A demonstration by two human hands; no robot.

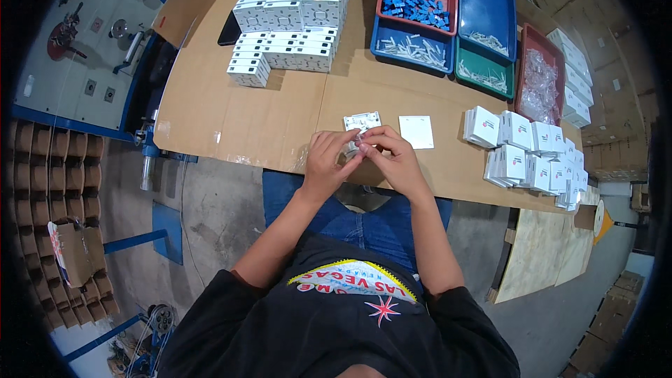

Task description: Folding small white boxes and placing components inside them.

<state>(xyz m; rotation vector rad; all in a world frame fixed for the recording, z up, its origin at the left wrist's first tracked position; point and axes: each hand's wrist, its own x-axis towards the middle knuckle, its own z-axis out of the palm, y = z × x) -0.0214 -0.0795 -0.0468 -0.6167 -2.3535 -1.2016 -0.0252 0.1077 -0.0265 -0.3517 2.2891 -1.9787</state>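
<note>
Both hands work close together above the near edge of the table (280, 108). The left hand (325, 157) and the right hand (396, 161) meet at their fingertips, pinching a small piece (359, 137) between them. The fingers cover most of it, so its exact shape and how it is turned cannot be told.

The white frame (362, 120) lies just beyond the fingertips, and the white plate (416, 131) lies flat to its right, apart from it.

For a piece this small, a light pinch seems best: let one hand steady it while the other turns or presses it, so neither pushes blindly against the other. It would help to keep the piece over the table, since the edge is near and a slip could send it onto the lap. Turning the fingers aside for a moment would show how it sits before any force goes on. Pressing straight, not at a slant, should spare thin plastic.
</note>
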